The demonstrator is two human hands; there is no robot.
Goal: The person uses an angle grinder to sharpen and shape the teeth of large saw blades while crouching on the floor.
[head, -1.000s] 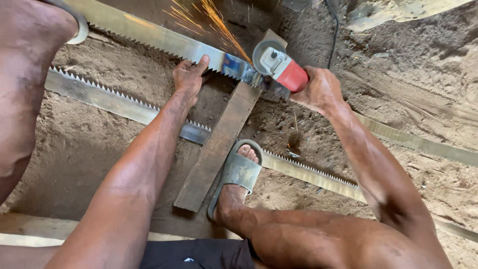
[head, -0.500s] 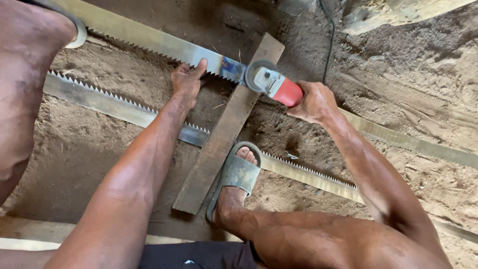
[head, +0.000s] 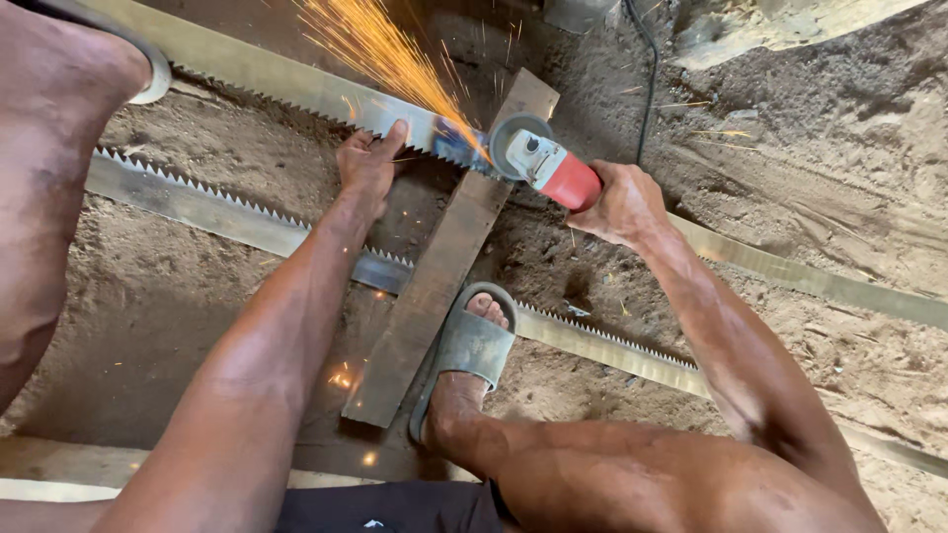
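Right hand: My right hand (head: 624,204) was wrapped tight around the red grip of the angle grinder (head: 541,160). The fingers were curled shut on it.
Left hand: My left hand (head: 367,163) lay flat on the upper saw blade (head: 296,87). The fingers (head: 393,138) were close together and pushed the steel down, and they did not pinch anything.
Grinder: The round disc sat at the toothed edge of the upper blade, right where the blade crossed the wooden plank (head: 434,276). Orange sparks (head: 380,49) flew up and away to the left, past my left hand.
Upper blade: It was long and thin and ran from the top left down toward the right. Its teeth pointed toward me.
Which way: The spot being ground was just to the right of my left fingers and just to the left of my right hand. My left fingertips were very near the disc. The blade's long line ran on to the left, under my left hand.
Lower blade: A second saw blade (head: 227,212) lay nearer to me on the sandy floor (head: 820,197). It ran under the plank.
Foot: My foot in a grey sandal (head: 472,347) rested on the lower blade, beside the plank.
Cord: A dark cord (head: 647,69) ran up from the grinder.
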